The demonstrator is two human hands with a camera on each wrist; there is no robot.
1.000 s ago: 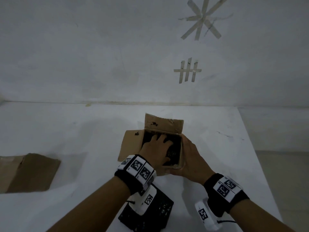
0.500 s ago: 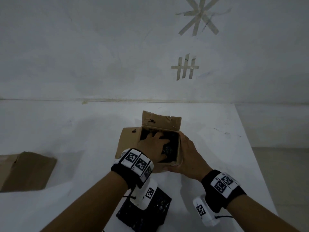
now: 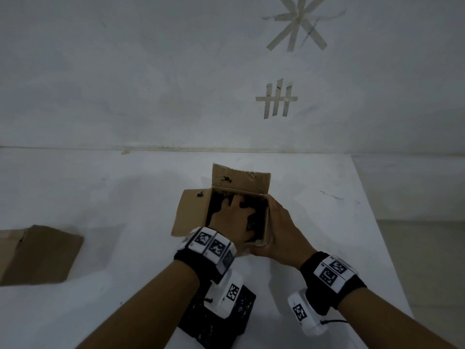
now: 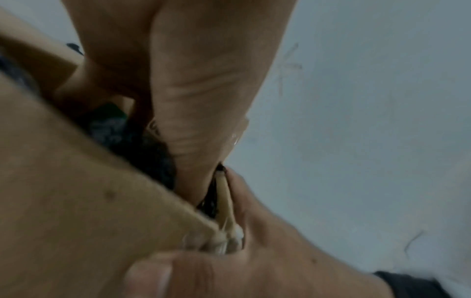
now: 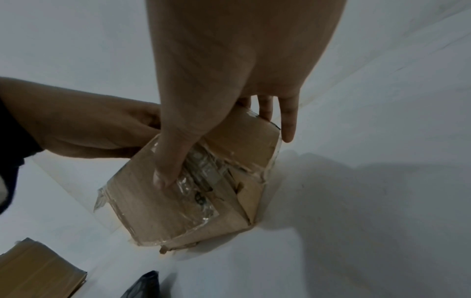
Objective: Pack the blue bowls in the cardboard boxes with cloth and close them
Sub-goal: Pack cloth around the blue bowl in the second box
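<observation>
An open cardboard box [image 3: 241,180] stands mid-table with its back and left flaps up. Dark cloth [image 3: 260,215] fills it. My left hand [image 3: 235,210] is inside the box, fingers spread and pressing down on the cloth. In the left wrist view a small teal patch [image 4: 109,113] shows among the cloth [image 4: 153,157]; no blue bowl is plainly visible. My right hand [image 3: 279,230] grips the box's near right corner. In the right wrist view its thumb [image 5: 165,171] lies on the taped near wall of the box [image 5: 158,209] and its fingers reach along the right side.
A second dark cloth [image 3: 214,323] lies near the table's front edge, under my left wrist. Another cardboard box [image 3: 37,255] sits at the far left. The table's right edge [image 3: 377,222] runs close to my right hand. A white wall stands behind.
My left hand has stayed in the box, with its fingers shifting a little on the cloth. My right hand keeps the same hold on the corner.
</observation>
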